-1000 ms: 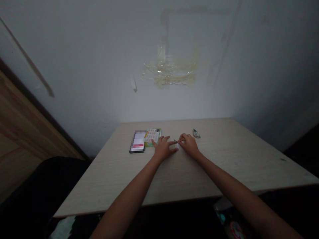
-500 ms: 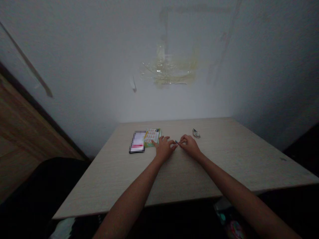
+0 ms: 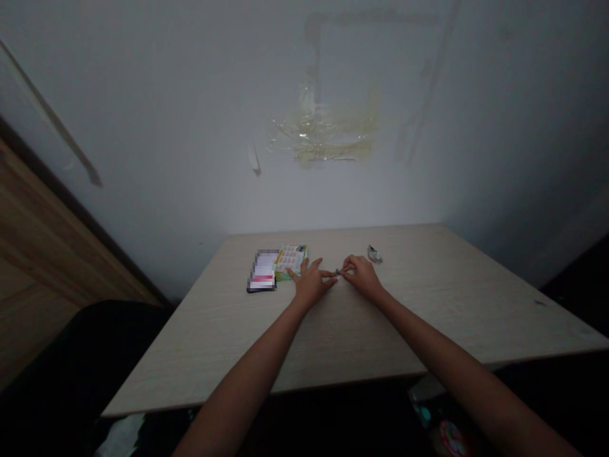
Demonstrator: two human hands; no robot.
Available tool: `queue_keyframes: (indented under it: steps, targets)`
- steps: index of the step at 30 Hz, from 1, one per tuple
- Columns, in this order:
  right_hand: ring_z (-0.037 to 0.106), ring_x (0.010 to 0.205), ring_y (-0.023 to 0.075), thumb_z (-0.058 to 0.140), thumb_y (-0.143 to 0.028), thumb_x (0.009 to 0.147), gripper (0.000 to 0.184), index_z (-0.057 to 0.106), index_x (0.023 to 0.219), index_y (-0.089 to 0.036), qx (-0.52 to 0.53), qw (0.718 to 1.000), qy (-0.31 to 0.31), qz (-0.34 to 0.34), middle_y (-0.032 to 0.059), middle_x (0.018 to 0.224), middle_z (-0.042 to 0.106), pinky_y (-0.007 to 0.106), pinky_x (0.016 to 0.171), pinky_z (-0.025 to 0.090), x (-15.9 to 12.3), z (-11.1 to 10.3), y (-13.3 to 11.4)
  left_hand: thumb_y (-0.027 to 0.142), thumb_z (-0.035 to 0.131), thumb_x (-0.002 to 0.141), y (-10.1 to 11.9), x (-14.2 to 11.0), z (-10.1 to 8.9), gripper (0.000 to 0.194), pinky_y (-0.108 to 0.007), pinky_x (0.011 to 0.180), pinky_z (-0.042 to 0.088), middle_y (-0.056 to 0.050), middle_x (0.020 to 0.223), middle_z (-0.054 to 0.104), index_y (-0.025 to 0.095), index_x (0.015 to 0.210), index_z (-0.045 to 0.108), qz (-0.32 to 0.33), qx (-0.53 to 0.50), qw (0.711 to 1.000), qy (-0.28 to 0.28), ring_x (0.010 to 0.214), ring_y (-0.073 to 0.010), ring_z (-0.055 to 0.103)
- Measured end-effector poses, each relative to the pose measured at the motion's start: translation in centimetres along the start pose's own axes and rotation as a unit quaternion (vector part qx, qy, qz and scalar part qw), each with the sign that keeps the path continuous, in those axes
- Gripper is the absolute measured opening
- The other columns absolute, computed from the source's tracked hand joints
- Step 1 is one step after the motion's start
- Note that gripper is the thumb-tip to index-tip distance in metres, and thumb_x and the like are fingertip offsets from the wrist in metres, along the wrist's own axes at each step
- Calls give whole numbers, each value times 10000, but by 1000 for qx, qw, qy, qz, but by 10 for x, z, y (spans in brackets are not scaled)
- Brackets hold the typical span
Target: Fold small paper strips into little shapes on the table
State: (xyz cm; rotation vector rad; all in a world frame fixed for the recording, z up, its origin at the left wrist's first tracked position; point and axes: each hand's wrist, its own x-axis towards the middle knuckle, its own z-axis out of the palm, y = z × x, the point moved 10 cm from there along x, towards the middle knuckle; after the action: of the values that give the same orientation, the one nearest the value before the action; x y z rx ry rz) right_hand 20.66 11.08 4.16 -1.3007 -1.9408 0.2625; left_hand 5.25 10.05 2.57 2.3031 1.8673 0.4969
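Observation:
Both my arms reach out over a pale wooden table (image 3: 428,317). My left hand (image 3: 311,282) and my right hand (image 3: 362,275) meet near the table's middle and pinch a tiny object (image 3: 338,272) between their fingertips; it is too small and dim to name. The left hand's other fingers are spread on the tabletop. Just left of that hand lie a colourful printed card (image 3: 290,259) and a flat dark-edged item (image 3: 263,271) with a blurred-out face.
A small crumpled wrapper (image 3: 375,255) lies on the table behind my right hand. A white wall with old tape marks (image 3: 323,136) stands behind the table. A wooden panel (image 3: 42,254) is at the left. The floor below is dark, with some clutter (image 3: 447,435).
Both hands stay joined at the fingertips and have barely shifted. The pale bit seen under the left fingers a second ago no longer shows.

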Motion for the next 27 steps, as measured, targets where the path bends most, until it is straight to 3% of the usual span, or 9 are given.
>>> queue_keyframes:
  steps: [15, 20, 27]
  targets:
    - [607, 999, 239, 676, -316, 843, 132, 609, 923, -235, -2, 1000, 1, 0, 40, 896, 738, 362, 888, 421, 6, 9, 9, 611, 569, 857, -2, 1, 2, 274, -828, 1023, -2, 71, 1526, 427, 519, 1078, 703, 13, -12, 1000, 6, 1450, -395, 221]
    - [602, 1076, 251, 669, -258, 835, 164, 590, 977, -234, -7, 1000, -6, 16, 59, 1038, 738, 382, 910, 428, 4, 12, 14, 611, 561, 862, 0, -2, -1, 281, -802, 1054, -1, 63, 1500, 461, 507, 1080, 706, 17, -1, 1000, 26, 1440, -370, 248]
    - [677, 970, 216, 642, -252, 826, 154, 545, 945, -235, 126, 991, 8, 41, 27, 924, 755, 374, 902, 462, 0, 8, 24, 595, 487, 912, 7, -6, -6, 317, -772, 1077, -38, 16, 1464, 503, 493, 1139, 683, 32, 48, 996, 71, 1434, -336, 260]
